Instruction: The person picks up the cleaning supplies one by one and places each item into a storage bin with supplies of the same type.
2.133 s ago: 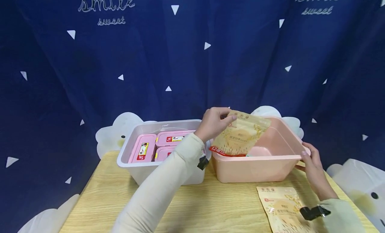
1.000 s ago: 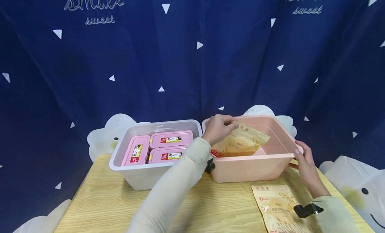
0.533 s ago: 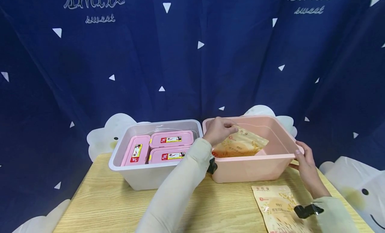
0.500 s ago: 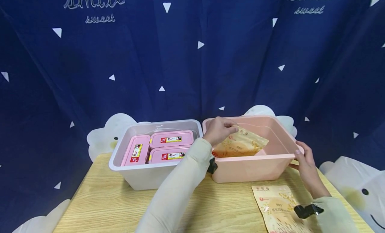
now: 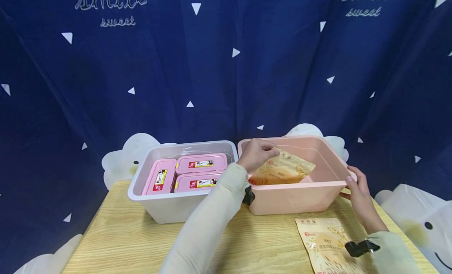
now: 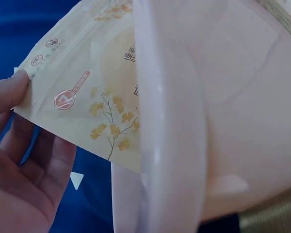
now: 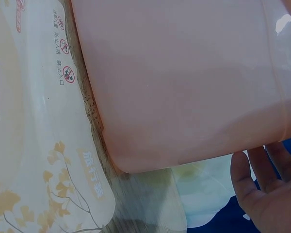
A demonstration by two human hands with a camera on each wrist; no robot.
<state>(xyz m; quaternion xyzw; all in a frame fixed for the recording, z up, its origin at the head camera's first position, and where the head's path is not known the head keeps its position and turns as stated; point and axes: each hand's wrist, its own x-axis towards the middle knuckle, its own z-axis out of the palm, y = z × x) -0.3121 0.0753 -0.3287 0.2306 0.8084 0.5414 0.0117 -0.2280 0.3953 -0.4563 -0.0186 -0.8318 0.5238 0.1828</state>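
Note:
My left hand (image 5: pixel 256 153) pinches a cream resealable pouch (image 5: pixel 282 168) by its top corner, thumb and fingers on either side. The pouch hangs tilted, its lower part inside the pink bin (image 5: pixel 293 199); in the left wrist view the bin's rim hides part of the pouch (image 6: pixel 102 92). My right hand (image 5: pixel 360 191) holds the bin's right front corner at the rim; in the right wrist view its fingers (image 7: pixel 247 174) lie against the bin's wall. A second cream pouch (image 5: pixel 326 242) lies flat on the table in front of the bin, partly covered by the right wrist.
Left of the pink bin stands a grey-white bin (image 5: pixel 176 207) with several pink-lidded boxes (image 5: pixel 201 163) inside. Both bins stand on a wooden table (image 5: pixel 116 234). A dark blue curtain (image 5: pixel 159 70) hangs close behind.
Over the last two seconds my left hand has lowered the pouch into the pink bin; it barely moves in the last half second. My right hand keeps its hold on the bin. The head view shifted slightly.

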